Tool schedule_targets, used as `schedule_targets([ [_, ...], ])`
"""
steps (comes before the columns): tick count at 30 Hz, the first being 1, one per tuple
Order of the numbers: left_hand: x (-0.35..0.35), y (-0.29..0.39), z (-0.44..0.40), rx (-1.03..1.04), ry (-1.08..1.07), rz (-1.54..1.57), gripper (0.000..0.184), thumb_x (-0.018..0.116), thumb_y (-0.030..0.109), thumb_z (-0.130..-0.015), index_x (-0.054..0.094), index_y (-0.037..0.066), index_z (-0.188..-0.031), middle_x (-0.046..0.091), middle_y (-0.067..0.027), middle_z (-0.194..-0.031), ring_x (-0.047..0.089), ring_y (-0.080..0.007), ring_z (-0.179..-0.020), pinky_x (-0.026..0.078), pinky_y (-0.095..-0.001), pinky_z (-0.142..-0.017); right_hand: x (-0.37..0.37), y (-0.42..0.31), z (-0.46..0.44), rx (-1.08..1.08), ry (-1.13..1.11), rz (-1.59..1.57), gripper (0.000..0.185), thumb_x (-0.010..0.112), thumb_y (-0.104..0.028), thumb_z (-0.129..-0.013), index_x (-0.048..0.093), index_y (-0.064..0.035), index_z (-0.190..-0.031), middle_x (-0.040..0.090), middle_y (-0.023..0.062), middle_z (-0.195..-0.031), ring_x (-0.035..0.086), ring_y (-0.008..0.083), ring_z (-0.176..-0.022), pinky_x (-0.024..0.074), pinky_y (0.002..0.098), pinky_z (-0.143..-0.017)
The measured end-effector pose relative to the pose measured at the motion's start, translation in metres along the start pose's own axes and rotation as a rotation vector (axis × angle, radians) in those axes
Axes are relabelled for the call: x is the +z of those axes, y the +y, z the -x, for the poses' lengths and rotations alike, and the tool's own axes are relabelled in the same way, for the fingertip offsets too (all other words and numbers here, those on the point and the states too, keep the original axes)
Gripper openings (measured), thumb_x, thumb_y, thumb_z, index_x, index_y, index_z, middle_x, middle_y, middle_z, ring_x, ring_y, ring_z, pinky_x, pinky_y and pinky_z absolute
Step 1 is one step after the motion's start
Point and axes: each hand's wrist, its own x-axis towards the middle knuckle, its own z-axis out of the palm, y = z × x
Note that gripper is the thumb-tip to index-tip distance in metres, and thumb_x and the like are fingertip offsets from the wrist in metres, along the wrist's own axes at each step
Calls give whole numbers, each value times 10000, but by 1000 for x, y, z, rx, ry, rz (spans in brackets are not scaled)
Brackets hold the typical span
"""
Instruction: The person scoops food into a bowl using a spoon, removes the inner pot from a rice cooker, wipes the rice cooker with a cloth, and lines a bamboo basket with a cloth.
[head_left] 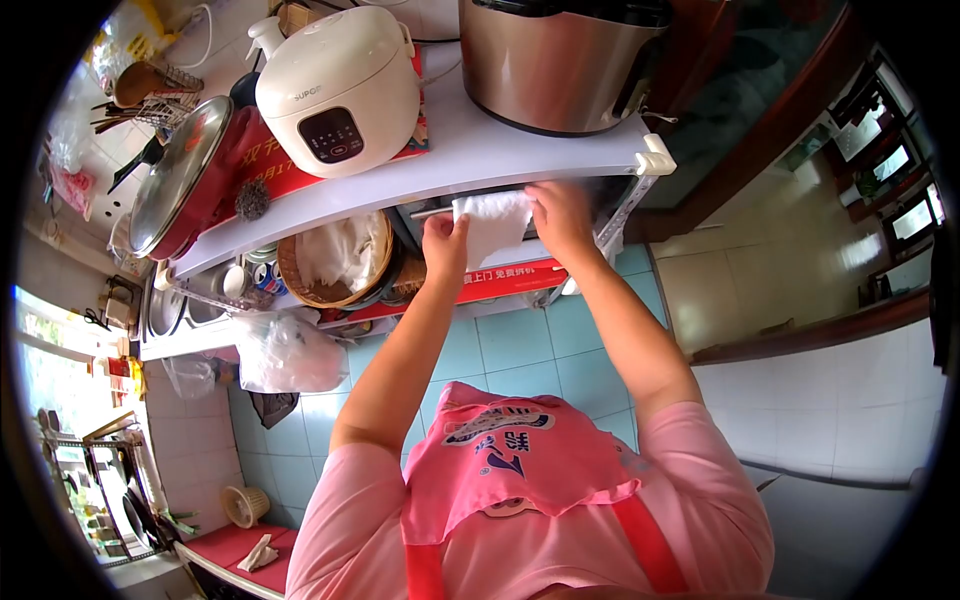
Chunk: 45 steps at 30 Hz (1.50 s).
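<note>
A white cloth (pixel 496 228) hangs over a metal bar handle (pixel 430 212) on the front of a dark appliance on the lower shelf. My left hand (pixel 443 247) is closed at the cloth's left edge, its thumb and fingers pinching it close to the bar. At the upper right corner of the cloth, my right hand (pixel 562 220) is closed on the fabric, slightly blurred. The fingertips of the right hand lie partly out of sight under the shelf edge.
Above sit a cream rice cooker (pixel 345 95) and a steel pot (pixel 560 65) on the white shelf (pixel 450 150). A lidded red pan (pixel 185 180) leans at left. Below are a cloth-lined basket (pixel 288 265) and a plastic bag (pixel 290 352). A doorway opens at right.
</note>
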Motion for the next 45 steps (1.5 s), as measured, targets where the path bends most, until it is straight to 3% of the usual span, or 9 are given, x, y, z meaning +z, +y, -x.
schedule_targets([
  [6, -30, -43, 1, -31, 202, 24, 199, 613, 146, -897, 503, 7, -988, 591, -58, -863, 569, -137, -784, 475, -275, -724, -17, -4, 3, 30, -121, 47, 262, 690, -132, -763, 663, -98, -1021, 617, 80, -1078, 547, 302, -1044, 380, 525, -948],
  [9, -77, -45, 29, -489, 222, 139, 364, 613, 342, -889, 467, 72, -1085, 585, -82, -930, 599, -205, -839, 469, -503, -814, -28, -39, 15, -90, -99, 14, 425, 688, -162, -794, 593, -71, -1198, 551, 130, -1254, 508, 341, -1154, 344, 503, -1020],
  [13, -179, -107, 23, -718, 352, 563, 489, 605, 450, -871, 439, 171, -1237, 558, -106, -1029, 593, -232, -885, 475, -590, -854, -25, -85, 44, 25, -302, -376, 373, 668, -151, -832, 591, -25, -1174, 595, 166, -1170, 554, 338, -1100, 438, 418, -944],
  [17, -250, -125, 3, -672, 345, 654, 647, 636, 463, -851, 340, 134, -1322, 569, -132, -1088, 615, -265, -919, 431, -567, -918, 3, -136, 66, 174, -549, -632, 339, 662, -117, -844, 584, -17, -1158, 645, 150, -1062, 637, 269, -942, 506, 357, -833],
  [25, -295, -111, -51, -702, 134, 357, 585, 652, 429, -852, 470, -29, -1167, 626, -205, -976, 664, -322, -797, 557, -471, -704, 60, -201, 72, 203, -724, -710, 340, 651, -91, -844, 581, -32, -1171, 654, 131, -993, 653, 215, -853, 517, 332, -790],
  [29, -301, -117, -65, -669, 100, 425, 358, 523, 202, -919, 490, -70, -1149, 646, -209, -913, 670, -357, -810, 583, -463, -715, 68, -220, 70, 237, -803, -683, 316, 640, -89, -847, 592, -27, -1153, 655, 134, -982, 653, 228, -855, 517, 339, -795],
  [30, -297, -106, -67, -698, 123, 362, 320, 397, 103, -926, 496, -41, -1194, 644, -193, -1016, 671, -322, -887, 585, -430, -732, 70, -222, 71, 256, -811, -682, 310, 638, -87, -847, 595, -27, -1148, 656, 136, -976, 654, 233, -857, 517, 341, -796],
  [38, -295, -63, -34, -500, 174, 523, 372, 385, 14, -861, 435, -50, -1224, 578, -212, -1120, 661, -328, -920, 607, -392, -725, 69, -240, 56, 323, -779, -664, 275, 630, -67, -847, 606, -20, -1117, 658, 147, -960, 655, 248, -872, 518, 342, -792],
  [45, -323, -19, 99, -578, 127, 365, 401, 392, 37, -887, 386, 43, -1287, 602, -176, -1120, 671, -291, -886, 578, -392, -774, 78, -272, 24, -5, -675, -677, 292, 679, -33, -802, 613, -18, -1086, 648, 123, -983, 642, 245, -909, 512, 333, -810],
])
